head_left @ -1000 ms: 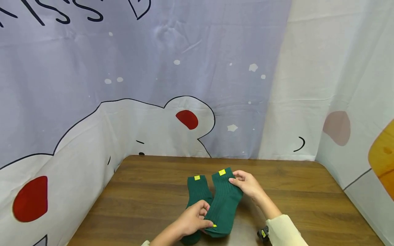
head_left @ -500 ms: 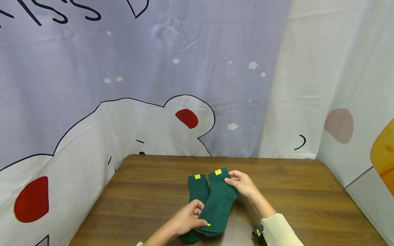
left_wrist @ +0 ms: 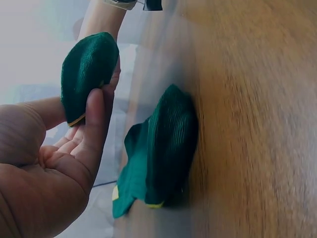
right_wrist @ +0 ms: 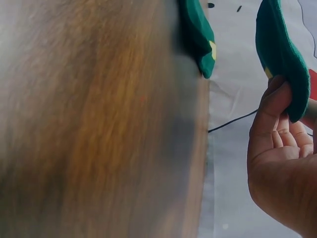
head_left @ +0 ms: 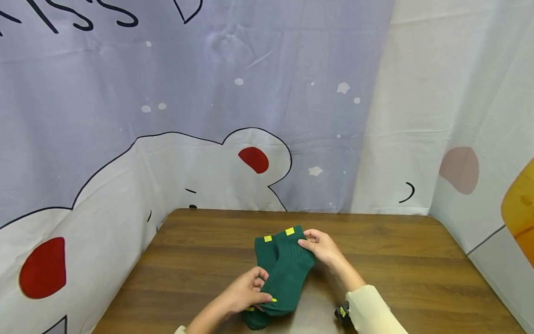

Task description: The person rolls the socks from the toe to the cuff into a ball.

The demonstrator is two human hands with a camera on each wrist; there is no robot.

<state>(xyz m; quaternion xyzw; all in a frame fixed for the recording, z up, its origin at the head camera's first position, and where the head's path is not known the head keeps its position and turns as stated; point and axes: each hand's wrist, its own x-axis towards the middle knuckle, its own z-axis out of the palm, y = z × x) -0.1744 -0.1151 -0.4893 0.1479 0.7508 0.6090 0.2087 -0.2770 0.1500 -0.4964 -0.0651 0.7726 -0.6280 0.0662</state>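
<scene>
A dark green ribbed sock [head_left: 289, 273] with a yellow tag at its cuff is held up off the table between both hands. My left hand [head_left: 246, 291] pinches its toe end, where a bit of yellow shows. At the cuff end, my right hand [head_left: 324, 250] pinches the side edge between thumb and fingers. A second green sock [left_wrist: 168, 144] lies on the table below; in the head view the held sock overlaps it, so only its yellow-tagged cuff, left edge and toe show. Both wrist views show a gap between the two socks.
The brown wooden table [head_left: 200, 260] has rounded far corners. A printed fabric backdrop [head_left: 292, 116] hangs behind it and along both sides. A small black device [head_left: 343, 311] sits at the right wrist, by a pale sleeve [head_left: 371, 308].
Both hands have shifted left with the held sock, which now covers more of the sock lying below. The grip of each hand looks the same.
</scene>
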